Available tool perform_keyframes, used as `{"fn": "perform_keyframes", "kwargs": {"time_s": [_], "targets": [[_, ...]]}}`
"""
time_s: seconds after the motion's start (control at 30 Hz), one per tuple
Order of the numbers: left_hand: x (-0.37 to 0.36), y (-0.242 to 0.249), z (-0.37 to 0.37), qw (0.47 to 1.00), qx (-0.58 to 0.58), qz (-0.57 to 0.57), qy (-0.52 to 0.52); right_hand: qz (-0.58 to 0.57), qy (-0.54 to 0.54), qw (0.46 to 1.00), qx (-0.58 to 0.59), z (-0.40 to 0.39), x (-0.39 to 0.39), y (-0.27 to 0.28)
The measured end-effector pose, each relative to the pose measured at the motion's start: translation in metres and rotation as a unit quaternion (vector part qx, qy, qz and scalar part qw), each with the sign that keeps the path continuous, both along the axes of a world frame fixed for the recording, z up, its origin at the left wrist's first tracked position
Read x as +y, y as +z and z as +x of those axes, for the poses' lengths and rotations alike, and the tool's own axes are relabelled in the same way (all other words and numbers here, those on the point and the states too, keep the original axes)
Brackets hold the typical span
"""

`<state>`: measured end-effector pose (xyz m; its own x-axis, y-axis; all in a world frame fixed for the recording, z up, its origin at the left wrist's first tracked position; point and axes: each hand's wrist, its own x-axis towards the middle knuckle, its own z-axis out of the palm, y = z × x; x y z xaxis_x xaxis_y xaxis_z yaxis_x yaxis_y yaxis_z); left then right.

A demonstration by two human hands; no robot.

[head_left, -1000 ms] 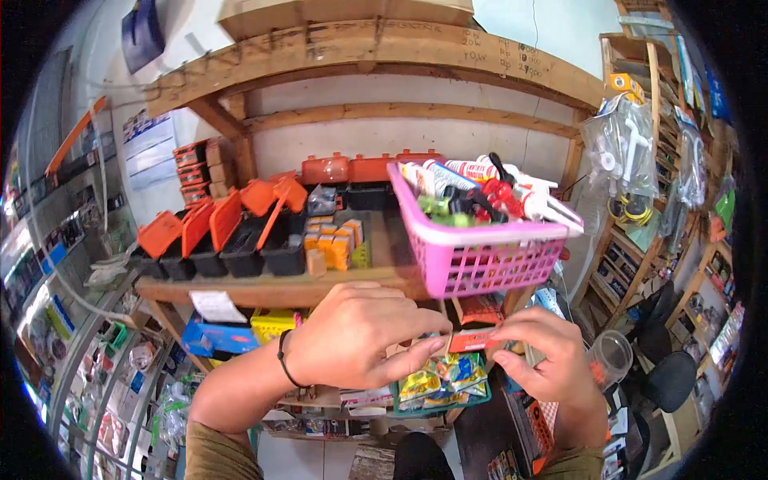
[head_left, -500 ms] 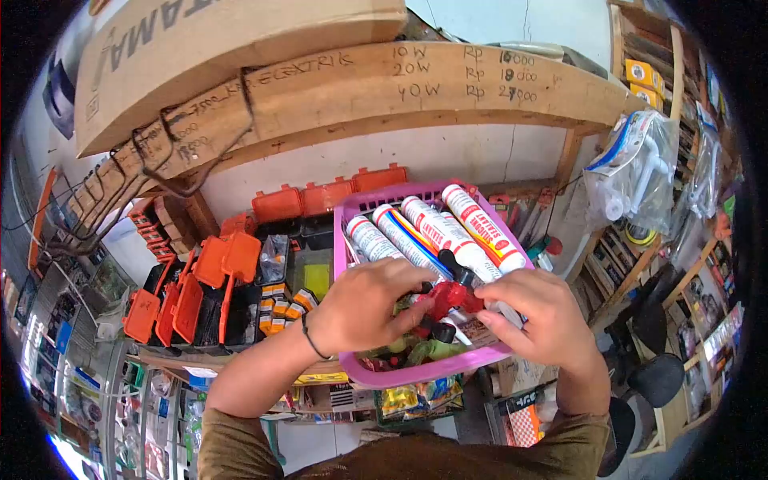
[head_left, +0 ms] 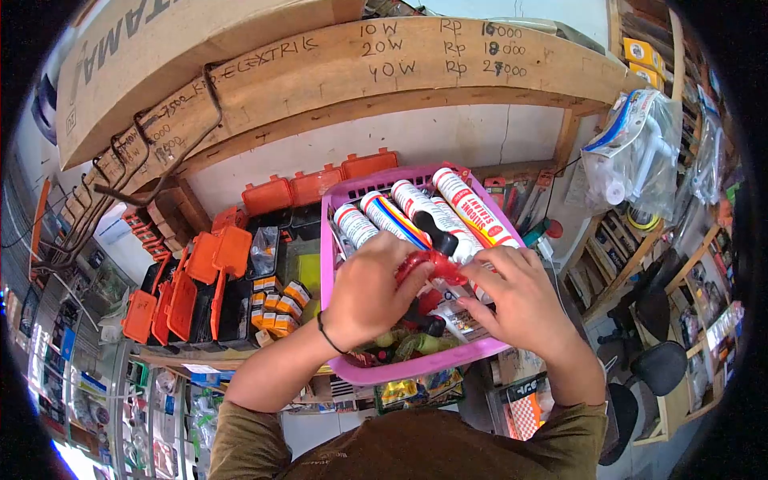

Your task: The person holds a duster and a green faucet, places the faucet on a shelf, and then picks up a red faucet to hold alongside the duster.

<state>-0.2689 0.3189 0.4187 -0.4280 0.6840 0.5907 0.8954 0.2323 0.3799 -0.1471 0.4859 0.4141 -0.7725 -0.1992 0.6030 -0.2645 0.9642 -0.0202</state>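
My left hand (head_left: 372,288) is closed around a red, shiny piece (head_left: 438,266) with a black knob-like part (head_left: 434,232) at its upper side. The thumb presses along the red piece, and the palm hides the rest of it. At its right end is my right hand (head_left: 516,296), with thumb and fingers apart and the index fingertip right at the red surface. Both hands are over a pink plastic basket (head_left: 424,370). Several white silicone sealant tubes (head_left: 474,206) lean inside it. Below my hands are another black-ended piece (head_left: 432,325) and green bagged items (head_left: 420,346).
Left of the basket stand black organizer boxes with raised orange lids (head_left: 216,256) and a pile of small orange-and-black boxes (head_left: 278,306). A wooden beam (head_left: 320,72) with handwritten prices crosses behind. Bagged white fittings (head_left: 632,156) hang at right, above a black stool (head_left: 660,368).
The red piece has been raised and shifted slightly left and upward in my left hand. The right hand's fingers have spread. The whole view has shifted a little.
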Motion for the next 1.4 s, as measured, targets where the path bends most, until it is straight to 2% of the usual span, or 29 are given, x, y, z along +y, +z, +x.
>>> {"fn": "perform_keyframes", "kwargs": {"time_s": [0.1, 0.23, 0.33, 0.4, 0.47, 0.53, 0.57, 0.6, 0.67, 0.7, 0.73, 0.8, 0.83, 0.87, 0.93, 0.97, 1.0, 1.07, 1.1, 1.13, 1.2, 1.23, 1.27, 1.3, 1.33, 1.37, 1.4], "targets": [[-0.014, 0.009, 0.009, 0.998, 0.007, 0.065, -0.015, 0.017, -0.06, 0.996, 0.058, 0.004, -0.008, 0.002], [-0.034, 0.009, 0.029, 0.994, -0.022, 0.108, -0.026, -0.005, -0.05, 0.993, 0.11, 0.016, -0.022, 0.003], [-0.045, -0.003, 0.042, 0.991, -0.035, 0.125, -0.035, -0.032, 0.011, 0.997, 0.074, 0.027, -0.035, -0.003], [-0.054, -0.009, 0.047, 0.988, -0.039, 0.121, -0.082, -0.063, 0.06, 0.996, 0.002, 0.032, -0.041, -0.011], [-0.07, -0.01, 0.054, 0.992, -0.066, 0.075, -0.078, -0.067, 0.086, 0.994, 0.02, 0.034, -0.049, -0.017], [-0.086, -0.023, 0.056, 0.976, -0.094, 0.092, -0.172, -0.165, 0.103, 0.981, -0.021, 0.043, -0.063, -0.022], [-0.1, -0.032, 0.057, 0.963, -0.15, 0.051, -0.22, -0.203, 0.123, 0.971, -0.038, 0.05, -0.07, -0.029], [-0.11, -0.04, 0.063, 0.962, -0.154, 0.049, -0.219, -0.206, 0.122, 0.97, -0.041, 0.058, -0.079, -0.038], [-0.131, -0.063, 0.077, 0.942, -0.204, 0.035, -0.263, -0.376, 0.177, 0.897, -0.149, 0.074, -0.099, -0.063], [-0.147, -0.094, 0.079, 0.927, -0.257, 0.013, -0.274, -0.374, 0.181, 0.898, -0.144, 0.081, -0.111, -0.079], [-0.157, -0.124, 0.088, 0.926, -0.26, 0.019, -0.273, -0.37, 0.181, 0.899, -0.149, 0.087, -0.124, -0.099], [-0.175, -0.184, 0.111, 0.907, -0.35, 0.085, -0.22, -0.423, 0.188, 0.863, -0.201, 0.096, -0.155, -0.156], [-0.18, -0.211, 0.121, 0.875, -0.406, 0.105, -0.241, -0.451, 0.204, 0.841, -0.218, 0.098, -0.173, -0.192], [-0.188, -0.245, 0.132, 0.873, -0.414, 0.108, -0.235, -0.453, 0.205, 0.838, -0.227, 0.102, -0.193, -0.229], [-0.205, -0.319, 0.155, 0.804, -0.505, 0.216, -0.227, -0.573, 0.124, 0.737, -0.335, 0.117, -0.231, -0.295], [-0.213, -0.355, 0.162, 0.801, -0.499, 0.238, -0.228, -0.606, 0.123, 0.716, -0.322, 0.124, -0.25, -0.326], [-0.226, -0.38, 0.176, 0.798, -0.501, 0.246, -0.227, -0.601, 0.12, 0.718, -0.329, 0.131, -0.267, -0.35], [-0.247, -0.403, 0.204, 0.579, -0.7, 0.371, -0.191, -0.631, 0.128, 0.659, -0.387, 0.141, -0.289, -0.376], [-0.264, -0.392, 0.216, 0.553, -0.739, 0.355, -0.145, -0.566, 0.14, 0.688, -0.432, 0.144, -0.297, -0.37], [-0.274, -0.393, 0.223, 0.546, -0.738, 0.368, -0.146, -0.557, 0.138, 0.689, -0.443, 0.148, -0.301, -0.364], [-0.294, -0.403, 0.232, 0.445, -0.762, 0.454, -0.12, -0.413, 0.203, 0.626, -0.629, 0.14, -0.307, -0.348], [-0.303, -0.398, 0.231, 0.443, -0.756, 0.476, -0.072, -0.402, 0.292, 0.591, -0.636, 0.126, -0.303, -0.357], [-0.318, -0.401, 0.233, 0.441, -0.747, 0.493, -0.069, -0.44, 0.341, 0.527, -0.642, 0.11, -0.301, -0.364], [-0.335, -0.406, 0.236, 0.423, -0.736, 0.521, -0.086, -0.427, 0.302, 0.581, -0.623, 0.091, -0.304, -0.362], [-0.348, -0.413, 0.241, 0.403, -0.725, 0.548, -0.107, -0.542, 0.209, 0.603, -0.546, 0.074, -0.314, -0.365], [-0.363, -0.422, 0.25, 0.382, -0.723, 0.568, -0.092, -0.63, 0.153, 0.601, -0.468, 0.051, -0.319, -0.377], [-0.379, -0.432, 0.258, 0.365, -0.723, 0.582, -0.076, -0.689, 0.115, 0.576, -0.424, 0.026, -0.32, -0.391]]}}
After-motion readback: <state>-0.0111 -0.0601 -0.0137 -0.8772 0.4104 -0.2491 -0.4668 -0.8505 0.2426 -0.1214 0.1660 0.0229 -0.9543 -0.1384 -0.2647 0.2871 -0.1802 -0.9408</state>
